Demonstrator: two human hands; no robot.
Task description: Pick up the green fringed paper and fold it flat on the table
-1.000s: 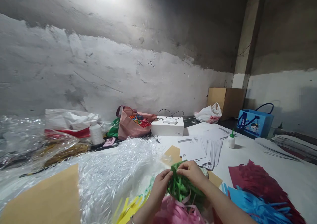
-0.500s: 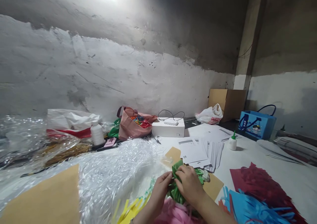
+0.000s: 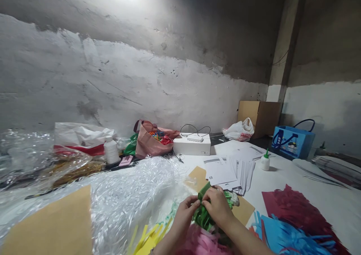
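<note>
Both hands shift slightly right since earlier; left hand (image 3: 184, 213) and right hand (image 3: 217, 207) pinch together, clamped on green fringed paper (image 3: 203, 214), above pink paper (image 3: 201, 243).

A heap of clear plastic shreds (image 3: 129, 195) is spread over the near left of the table (image 3: 318, 198), with a brown card sheet (image 3: 53, 225) laid at its front edge. Behind it, a white bottle (image 3: 111, 150) is stood beside a pink bag (image 3: 150, 142) filled with coloured pieces. A white box (image 3: 191, 146) is set to the right of the bag, and a small white device with a black cable (image 3: 194, 138) is placed on top. Printed white sheets (image 3: 228, 166) are fanned out near a small glue bottle (image 3: 265, 161) with a green tip. Farther back, a white plastic bag (image 3: 238, 130), a cardboard box (image 3: 259, 116) and a blue gift bag (image 3: 293, 142) are lined along the wall. Dark red fringed paper (image 3: 296, 206) and blue fringed paper (image 3: 290, 236) are laid at the right.
</note>
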